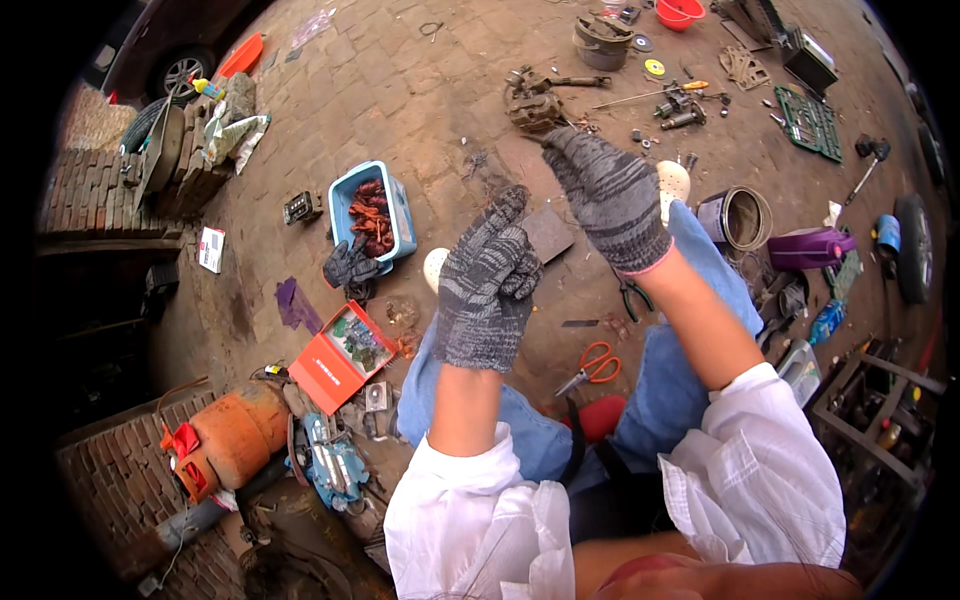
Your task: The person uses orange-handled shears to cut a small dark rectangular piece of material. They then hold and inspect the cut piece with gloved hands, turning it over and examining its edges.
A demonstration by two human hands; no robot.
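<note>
We see both hands in grey-and-black knit gloves, raised over a brick-paved yard. Our left hand (490, 288) has several fingers folded toward the palm and one pointing forward; we cannot tell whether it grips anything. Our right hand (612, 200) reaches farther forward, its fingers stretched close together, and we cannot tell whether something thin is pinched there. A greasy metal assembly (533, 106) lies just beyond the right fingertips; whether they touch it, we cannot tell. On the ground between our two hands is a flat square plate (548, 236). Dark-handled pliers (626, 284) lie just below the right wrist, and orange-handled scissors (584, 374) lie nearer our body, to the right of the left wrist. To the left of our left hand stands a light-blue plastic bin (403, 218) of reddish-brown wire coils (371, 218); nearer us, an open red cardboard box (329, 374) holds small pieces. Right of our right hand are a tin bucket (711, 216) and, farther out, a purple case (805, 251).
</note>
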